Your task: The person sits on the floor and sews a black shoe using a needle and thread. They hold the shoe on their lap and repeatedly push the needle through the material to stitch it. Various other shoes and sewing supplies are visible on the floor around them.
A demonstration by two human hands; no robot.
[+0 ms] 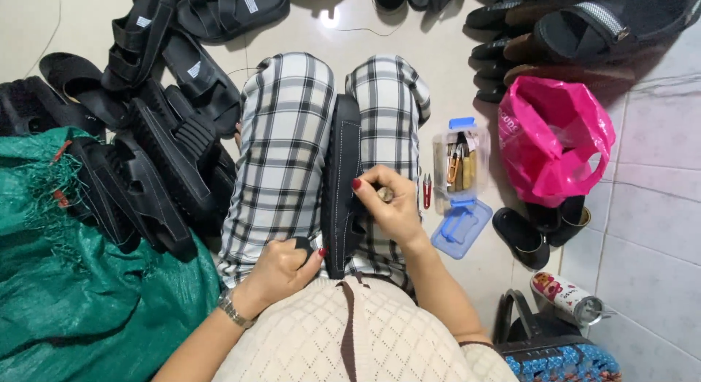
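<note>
A black leather sandal with white edge stitching (342,178) stands on edge between checked knees at centre frame. The left hand (281,269) closes around its lower end; the right hand (391,207) pinches a small wooden-handled tool against its side. Finished-looking black sandals (157,148) pile at left.

Bright even indoor light, glare spot on floor tiles (330,17), soft shadows, slight wide-angle bending, perhaps mild softness.

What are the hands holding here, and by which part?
A black sandal stands on edge between the knees. The left hand grips its near end; the right hand holds its side, pinching a small tool.
</note>
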